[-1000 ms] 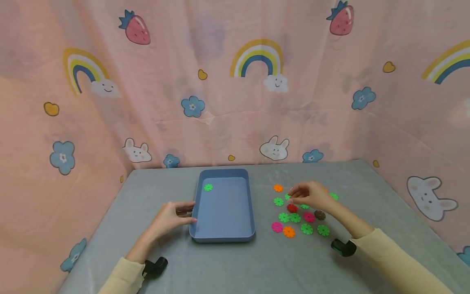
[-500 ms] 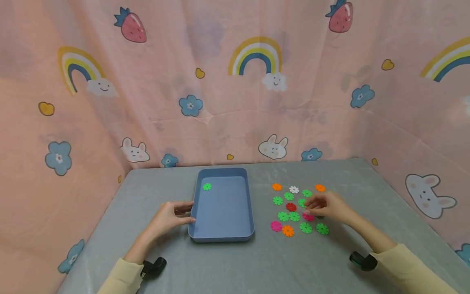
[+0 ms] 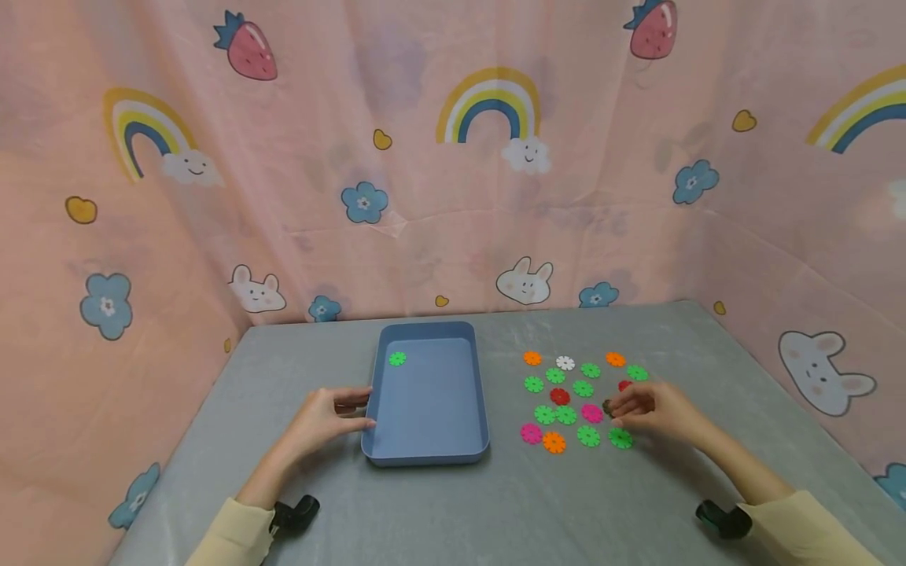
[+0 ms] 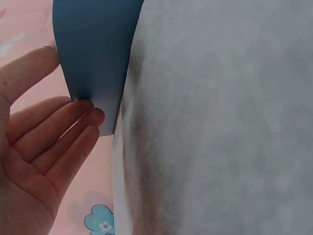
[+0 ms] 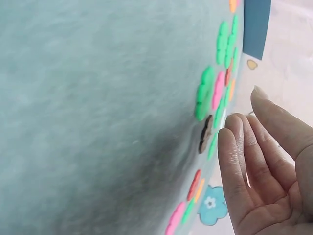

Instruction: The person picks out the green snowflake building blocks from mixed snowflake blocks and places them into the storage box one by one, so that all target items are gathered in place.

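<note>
Reaching over the bench (image 3: 453, 511), the right hand (image 3: 654, 413), fingers relaxed, nears a brown disc (image 3: 607, 406); the open left hand (image 3: 325, 417) touches the blue tray (image 3: 484, 409), holding one green disc (image 3: 397, 358); the rest remain outside.

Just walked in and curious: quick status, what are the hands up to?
Left hand open, fingers touching the blue tray wall. Right hand open, fingertips at the brown snowflake piece, not holding it. One green piece in tray. Nothing in the way.

Your left hand (image 4: 34, 161) fills the view's eight o'clock corner, palm open, fingers straight. Its fingertips (image 4: 90, 115) touch the blue tray's (image 4: 93, 54) outer wall toward eleven o'clock. The grey table cover (image 4: 215, 122) spreads toward three o'clock.
</note>
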`<state>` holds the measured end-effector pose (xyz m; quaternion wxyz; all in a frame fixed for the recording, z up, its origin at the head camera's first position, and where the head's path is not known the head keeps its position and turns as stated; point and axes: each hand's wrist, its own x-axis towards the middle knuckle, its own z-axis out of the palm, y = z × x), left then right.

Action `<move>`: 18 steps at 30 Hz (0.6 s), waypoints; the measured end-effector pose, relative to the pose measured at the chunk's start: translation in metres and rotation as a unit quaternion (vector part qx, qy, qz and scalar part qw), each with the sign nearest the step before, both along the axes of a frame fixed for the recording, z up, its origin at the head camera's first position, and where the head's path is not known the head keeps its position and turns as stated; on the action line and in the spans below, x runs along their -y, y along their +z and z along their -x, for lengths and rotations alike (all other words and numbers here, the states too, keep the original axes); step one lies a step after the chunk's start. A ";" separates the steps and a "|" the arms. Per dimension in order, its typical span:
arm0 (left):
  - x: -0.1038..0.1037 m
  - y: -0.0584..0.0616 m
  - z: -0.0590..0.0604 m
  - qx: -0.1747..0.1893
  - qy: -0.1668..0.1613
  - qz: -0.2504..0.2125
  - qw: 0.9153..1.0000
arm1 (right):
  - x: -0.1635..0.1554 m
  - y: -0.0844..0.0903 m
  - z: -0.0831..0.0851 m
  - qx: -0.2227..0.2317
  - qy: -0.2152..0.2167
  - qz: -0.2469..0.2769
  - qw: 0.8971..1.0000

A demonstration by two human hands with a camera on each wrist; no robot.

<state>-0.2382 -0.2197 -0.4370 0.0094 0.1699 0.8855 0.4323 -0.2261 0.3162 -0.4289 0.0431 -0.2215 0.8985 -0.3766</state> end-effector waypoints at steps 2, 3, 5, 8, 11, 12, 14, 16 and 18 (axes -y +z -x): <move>0.000 0.000 0.000 -0.001 0.000 0.000 1.000 | -0.002 -0.002 -0.001 0.012 0.000 0.002 1.000; 0.000 0.000 0.000 -0.002 -0.001 0.001 1.000 | -0.003 -0.002 -0.002 0.021 -0.001 0.001 1.000; 0.000 0.001 0.000 -0.003 -0.003 0.000 1.000 | -0.004 -0.004 -0.002 0.035 -0.007 -0.002 0.999; 0.000 0.002 0.000 -0.004 -0.004 -0.004 1.000 | -0.004 -0.006 -0.003 0.045 -0.010 -0.011 0.999; 0.000 0.002 0.000 -0.005 -0.005 -0.006 1.000 | -0.004 -0.007 -0.003 0.052 -0.008 -0.014 0.999; 0.000 0.002 0.000 -0.005 -0.005 -0.005 1.000 | -0.004 -0.008 -0.004 0.054 -0.004 -0.013 0.998; 0.000 0.002 -0.001 -0.005 -0.005 -0.003 1.000 | -0.004 -0.009 -0.004 0.057 -0.001 -0.009 0.998; 0.000 0.001 -0.001 -0.006 -0.004 -0.002 1.000 | -0.003 -0.009 -0.005 0.061 0.001 -0.007 0.998; 0.000 0.001 -0.001 -0.006 -0.003 -0.002 1.000 | -0.004 -0.010 -0.005 0.057 0.000 -0.010 0.998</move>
